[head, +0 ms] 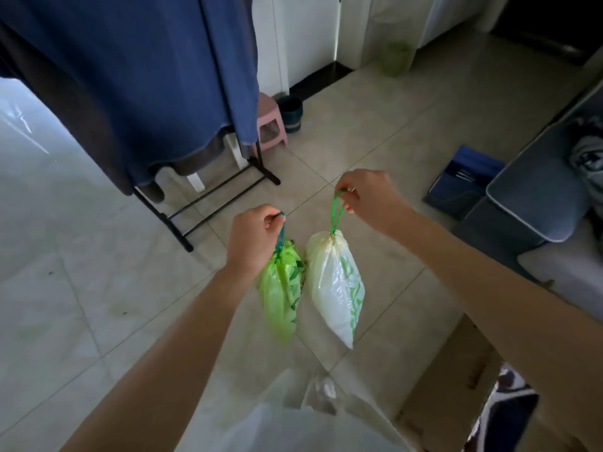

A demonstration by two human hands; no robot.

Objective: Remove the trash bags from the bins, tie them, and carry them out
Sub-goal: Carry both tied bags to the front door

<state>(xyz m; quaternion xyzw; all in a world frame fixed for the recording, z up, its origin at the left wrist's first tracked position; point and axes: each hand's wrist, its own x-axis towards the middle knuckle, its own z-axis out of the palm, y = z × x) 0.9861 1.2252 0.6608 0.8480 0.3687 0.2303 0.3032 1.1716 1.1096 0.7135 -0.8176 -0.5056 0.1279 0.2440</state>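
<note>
Bags (336,288) hanging beneath both hands (365,199)

Pale tiled floor (375,125); pink stool (270,123), dark bin (290,113) (beside it), black rack foot (208,197)

Single head-height view, angled forward and down, close over tiled floor (375,119).

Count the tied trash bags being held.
2. The green bag hangs from the left hand; the white bag hangs from the right hand. More plastic at the bottom edge is unclear.
</note>
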